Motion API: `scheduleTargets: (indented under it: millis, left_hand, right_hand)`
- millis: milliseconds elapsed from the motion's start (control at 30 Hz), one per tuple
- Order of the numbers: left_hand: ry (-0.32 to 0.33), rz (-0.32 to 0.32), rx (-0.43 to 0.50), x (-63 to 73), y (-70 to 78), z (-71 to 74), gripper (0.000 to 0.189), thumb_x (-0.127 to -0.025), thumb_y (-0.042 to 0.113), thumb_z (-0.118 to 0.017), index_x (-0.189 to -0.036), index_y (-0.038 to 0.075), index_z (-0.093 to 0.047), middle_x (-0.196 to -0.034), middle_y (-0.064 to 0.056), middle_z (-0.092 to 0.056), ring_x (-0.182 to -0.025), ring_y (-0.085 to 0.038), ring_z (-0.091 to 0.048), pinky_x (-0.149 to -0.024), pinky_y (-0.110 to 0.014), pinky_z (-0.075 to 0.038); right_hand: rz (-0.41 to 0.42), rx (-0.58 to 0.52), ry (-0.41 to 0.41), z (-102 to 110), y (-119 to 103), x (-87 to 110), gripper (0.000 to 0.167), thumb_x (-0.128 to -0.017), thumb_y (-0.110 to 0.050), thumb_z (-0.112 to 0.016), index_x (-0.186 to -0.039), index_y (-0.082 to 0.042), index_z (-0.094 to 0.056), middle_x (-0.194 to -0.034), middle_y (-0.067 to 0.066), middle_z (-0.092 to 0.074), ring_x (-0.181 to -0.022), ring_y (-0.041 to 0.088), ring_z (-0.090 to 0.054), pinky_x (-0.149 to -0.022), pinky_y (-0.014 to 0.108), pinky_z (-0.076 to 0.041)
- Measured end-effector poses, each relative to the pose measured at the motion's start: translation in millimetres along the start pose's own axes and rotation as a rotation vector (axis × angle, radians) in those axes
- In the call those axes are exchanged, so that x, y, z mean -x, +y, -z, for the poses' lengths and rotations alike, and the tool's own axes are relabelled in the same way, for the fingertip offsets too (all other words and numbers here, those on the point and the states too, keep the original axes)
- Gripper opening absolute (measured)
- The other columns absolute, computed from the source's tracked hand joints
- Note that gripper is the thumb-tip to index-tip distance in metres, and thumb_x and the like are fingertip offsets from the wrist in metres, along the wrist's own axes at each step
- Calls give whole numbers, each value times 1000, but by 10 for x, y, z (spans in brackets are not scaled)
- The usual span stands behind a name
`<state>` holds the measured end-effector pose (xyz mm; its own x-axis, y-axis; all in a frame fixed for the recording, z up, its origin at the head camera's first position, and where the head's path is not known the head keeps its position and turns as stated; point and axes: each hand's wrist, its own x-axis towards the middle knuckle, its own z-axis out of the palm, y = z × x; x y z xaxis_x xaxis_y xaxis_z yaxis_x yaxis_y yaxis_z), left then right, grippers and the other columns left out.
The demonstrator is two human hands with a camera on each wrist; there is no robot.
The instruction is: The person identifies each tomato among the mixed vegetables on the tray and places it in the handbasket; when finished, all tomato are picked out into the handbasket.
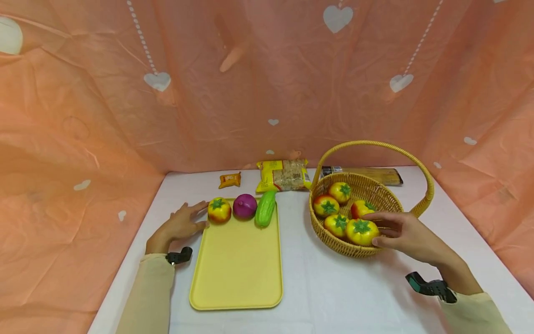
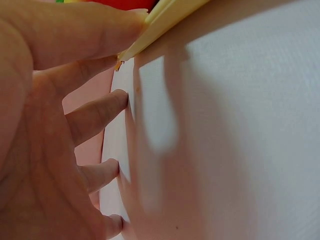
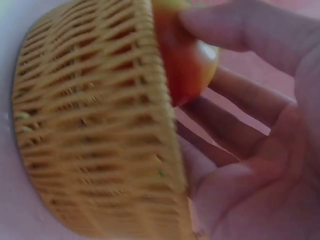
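Note:
My left hand (image 1: 183,225) rests at the upper left edge of a yellow tray (image 1: 238,269). In the left wrist view its thumb touches the tray rim (image 2: 160,22), and the other fingers are spread, with tips on the tabletop. On the tray's far end sit a red-yellow tomato (image 1: 219,210), a purple onion (image 1: 244,207) and a green cucumber (image 1: 265,209). At right, my right hand (image 1: 410,236) reaches over the rim of a wicker basket (image 1: 354,250). Its thumb and fingers grip a tomato (image 3: 187,60) at the basket's near side; several similar tomatoes (image 1: 337,225) lie inside.
Behind the tray lie a small orange packet (image 1: 230,180) and a yellow bag (image 1: 283,175). A pack of thin brown sticks (image 1: 375,175) lies behind the basket. The basket's tall handle (image 1: 371,143) arches over it. A pink curtain (image 1: 267,93) surrounds the white table (image 1: 317,297).

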<state>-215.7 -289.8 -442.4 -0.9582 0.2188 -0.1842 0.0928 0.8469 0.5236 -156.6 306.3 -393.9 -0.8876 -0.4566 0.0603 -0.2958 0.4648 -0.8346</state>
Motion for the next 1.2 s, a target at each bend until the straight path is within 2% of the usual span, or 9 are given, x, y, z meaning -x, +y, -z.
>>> scheduleTargets:
  millis: [67, 167, 267, 433, 633, 833, 933, 1067, 1200]
  left_hand:
    - [7, -13, -5, -1, -3, -1, 77, -99, 30, -74, -166, 5, -45, -167, -30, -47, -158, -71, -16, -117, -94, -7]
    - [0, 0, -3, -3, 1, -3, 78, -100, 31, -74, -167, 6, -44, -167, -30, -46, -158, -70, -15, -118, -93, -7]
    - [-7, 9, 3, -6, 1, -3, 78, -100, 32, -74, -167, 6, -43, -168, -29, -45, -159, -70, -14, -118, -93, -6]
    - [-18, 17, 14, -11, -5, -3, 77, -101, 33, -73, -168, 7, -43, -170, -28, -43, -160, -69, -12, -119, -92, -4]
    - [-18, 25, 24, -18, -9, -5, 77, -102, 33, -73, -168, 8, -42, -171, -27, -42, -160, -68, -11, -120, -92, -3]
    - [-22, 31, 25, -22, -17, -10, 77, -102, 32, -72, -168, 8, -41, -172, -28, -40, -161, -68, -9, -120, -91, -2]
    - [-17, 20, 20, -17, -23, 0, 77, -102, 31, -72, -168, 7, -42, -172, -26, -41, -161, -68, -9, -119, -92, -1]
    - [-18, 21, 14, -15, -10, 12, 77, -102, 32, -72, -168, 6, -42, -171, -27, -42, -161, -68, -9, -118, -93, -2]
    - [-23, 30, 10, -7, 7, 7, 78, -101, 33, -73, -168, 6, -42, -170, -29, -43, -160, -68, -11, -119, -92, -4]
  right_hand:
    - [0, 10, -25, -38, 4, -52, 48, -98, -9, -82, -144, -1, -68, -145, 29, -64, -121, -6, -68, -95, 16, -60]
    - [-1, 23, -27, -127, 1, -162, 49, -97, -13, -84, -143, -4, -70, -144, 25, -68, -120, 1, -72, -95, 16, -60]
    - [8, 35, -12, -223, -1, -298, 49, -95, -13, -86, -141, -5, -71, -143, 22, -70, -121, 16, -77, -95, 19, -61]
    - [24, 73, 24, -369, -1, -529, 48, -93, -12, -88, -137, -4, -73, -138, 22, -72, -121, 38, -77, -95, 33, -66]
    - [-17, 152, 60, -475, 38, -716, 48, -93, -17, -89, -137, -3, -73, -134, 21, -75, -118, 38, -79, -95, 41, -66]
    - [16, 253, 138, -457, -25, -680, 55, -93, -25, -90, -141, -5, -73, -137, 17, -77, -121, 39, -77, -97, 51, -65]
    - [40, 132, 151, -446, -71, -665, 56, -96, -20, -87, -145, -1, -69, -144, 20, -73, -127, 39, -74, -99, 42, -65]
    - [79, -148, 112, -478, -138, -672, 56, -101, -10, -79, -152, 4, -61, -152, 22, -66, -134, 28, -72, -103, 24, -61]
    - [133, -381, 72, -583, -226, -728, 54, -104, -1, -72, -155, 7, -55, -153, 13, -68, -136, 15, -70, -108, 25, -58]
